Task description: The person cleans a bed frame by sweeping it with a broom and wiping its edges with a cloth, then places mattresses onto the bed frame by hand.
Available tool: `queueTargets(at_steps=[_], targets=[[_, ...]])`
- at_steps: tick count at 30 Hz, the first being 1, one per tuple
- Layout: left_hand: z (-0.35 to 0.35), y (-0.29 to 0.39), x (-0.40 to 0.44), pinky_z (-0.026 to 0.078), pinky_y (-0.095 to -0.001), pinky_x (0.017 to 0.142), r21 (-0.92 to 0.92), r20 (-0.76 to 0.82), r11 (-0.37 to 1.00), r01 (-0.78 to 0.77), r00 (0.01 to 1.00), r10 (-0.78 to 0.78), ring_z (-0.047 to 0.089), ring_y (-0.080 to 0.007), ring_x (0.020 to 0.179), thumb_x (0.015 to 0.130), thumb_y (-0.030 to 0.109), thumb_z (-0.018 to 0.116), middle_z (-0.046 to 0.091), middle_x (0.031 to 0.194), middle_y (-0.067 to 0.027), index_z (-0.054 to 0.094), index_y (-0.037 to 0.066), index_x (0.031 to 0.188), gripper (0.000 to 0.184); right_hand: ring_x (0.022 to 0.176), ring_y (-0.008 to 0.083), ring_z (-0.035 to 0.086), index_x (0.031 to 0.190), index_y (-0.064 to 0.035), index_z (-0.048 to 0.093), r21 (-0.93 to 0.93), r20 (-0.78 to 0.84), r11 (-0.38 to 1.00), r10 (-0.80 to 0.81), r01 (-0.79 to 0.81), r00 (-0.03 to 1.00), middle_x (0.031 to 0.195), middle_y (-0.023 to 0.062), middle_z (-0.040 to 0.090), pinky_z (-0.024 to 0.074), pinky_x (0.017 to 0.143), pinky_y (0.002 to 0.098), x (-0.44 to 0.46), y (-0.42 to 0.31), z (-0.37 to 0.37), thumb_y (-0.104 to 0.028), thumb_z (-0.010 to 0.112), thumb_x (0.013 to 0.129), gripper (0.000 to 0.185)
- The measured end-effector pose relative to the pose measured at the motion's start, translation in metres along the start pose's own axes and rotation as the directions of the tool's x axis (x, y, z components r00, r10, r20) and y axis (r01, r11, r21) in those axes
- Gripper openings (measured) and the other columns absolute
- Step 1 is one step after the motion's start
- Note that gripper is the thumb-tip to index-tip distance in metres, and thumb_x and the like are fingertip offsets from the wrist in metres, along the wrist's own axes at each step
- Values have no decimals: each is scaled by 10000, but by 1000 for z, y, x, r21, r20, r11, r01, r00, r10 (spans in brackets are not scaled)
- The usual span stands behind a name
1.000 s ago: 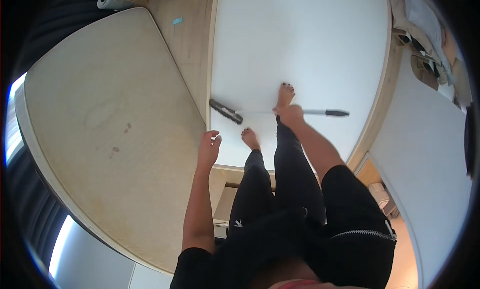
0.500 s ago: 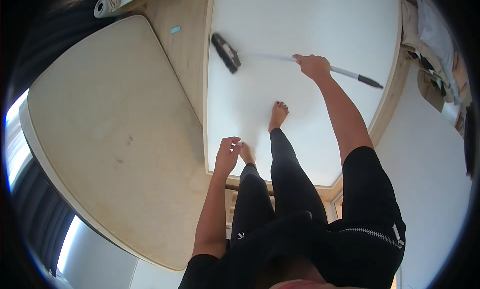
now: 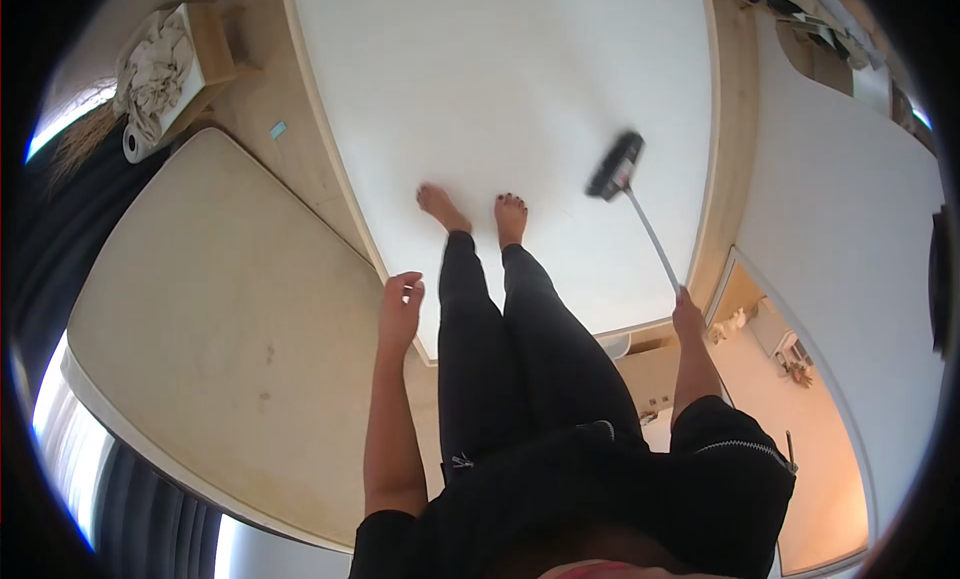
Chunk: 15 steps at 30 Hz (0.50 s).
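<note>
A dark-bristled broom head (image 3: 615, 166) is over the white surface (image 3: 450, 99), right of my bare feet. From it the pale handle (image 3: 655, 237) runs down to my right hand (image 3: 688, 317), whose fingers are wrapped round it. My left hand (image 3: 401, 304) hangs beside the surface's wooden edge, near a stained beige mattress-like panel (image 3: 220, 309), with its fingers loosely curled and a gap between thumb and fingertips. Nothing shows in it. My feet (image 3: 510, 217) rest on the white surface.
Wooden edging (image 3: 735, 109) borders the white surface. A box with crumpled cloth (image 3: 155, 74) and a white roll (image 3: 135, 144) are at the upper left. A small blue piece (image 3: 278, 130) lies on the wood-coloured floor. Dark curtains (image 3: 150, 499) hang at the left, and a mirror (image 3: 800, 399) stands at the right.
The broom head has swung from the left side of the white surface to the right. My right hand has come down and nearer my body, still on the handle. The view has turned.
</note>
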<state>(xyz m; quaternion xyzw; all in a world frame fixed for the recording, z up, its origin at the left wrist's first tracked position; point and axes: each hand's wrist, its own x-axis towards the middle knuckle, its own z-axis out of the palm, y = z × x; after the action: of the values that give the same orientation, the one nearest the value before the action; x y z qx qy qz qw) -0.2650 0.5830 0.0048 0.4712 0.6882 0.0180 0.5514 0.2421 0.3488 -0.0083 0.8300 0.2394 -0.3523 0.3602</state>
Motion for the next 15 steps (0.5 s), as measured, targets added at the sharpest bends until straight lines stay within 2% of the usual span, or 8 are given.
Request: queueTargets(at_steps=[1,5,7,9,11,13,15], targets=[[-2,11,7,435,-292,792,15,2,1000,19,1000,-19,536,-154,851,899,181,527,580,977,-70,578,20,1059,232,909,368,612,1328,-309,375,-9,-4,998,56,-56,998,974,182,636,485,748,497,-4,11,-1,-372,364,938,395],[-13,38,27,439,-292,780,47,-10,997,-55,998,55,538,-157,843,898,192,531,576,969,-72,578,25,1057,235,874,361,624,1335,-278,374,-1,-27,996,95,-95,995,969,186,636,498,725,484,-19,11,-17,-353,372,940,402],[-22,54,37,439,-293,774,70,-39,994,-82,996,85,537,-157,842,898,194,533,575,966,-74,577,27,1056,234,786,363,632,1341,-267,369,-12,-36,999,-48,48,998,929,180,641,506,672,475,-40,-16,-53,-321,380,942,402],[-29,59,48,454,-315,739,4,-43,991,-130,991,130,561,-190,831,887,203,546,579,978,-86,571,38,1044,229,694,350,628,1345,-268,364,-73,-100,967,-252,245,963,822,158,639,502,620,474,-63,-77,-98,-290,399,938,409],[-38,63,64,456,-312,732,33,-37,991,-130,991,131,561,-189,827,884,201,554,579,978,-90,573,44,1040,222,660,329,621,1340,-275,367,-109,-185,889,-458,445,869,741,139,619,495,595,468,-74,-152,-136,-269,419,930,414],[-48,65,77,459,-308,729,-25,-37,991,-128,991,127,562,-190,822,883,196,557,575,978,-96,573,41,1037,220,610,296,623,1302,-279,418,-194,-250,771,-636,606,730,699,128,598,506,560,437,-77,-235,-166,-267,433,922,381],[-69,72,80,462,-306,727,-15,-41,991,-133,990,133,563,-188,817,882,190,557,573,981,-98,573,32,1034,221,672,292,638,1287,-276,431,-155,-146,693,-721,704,677,765,128,618,511,583,423,-81,-320,-190,-249,446,913,376]])
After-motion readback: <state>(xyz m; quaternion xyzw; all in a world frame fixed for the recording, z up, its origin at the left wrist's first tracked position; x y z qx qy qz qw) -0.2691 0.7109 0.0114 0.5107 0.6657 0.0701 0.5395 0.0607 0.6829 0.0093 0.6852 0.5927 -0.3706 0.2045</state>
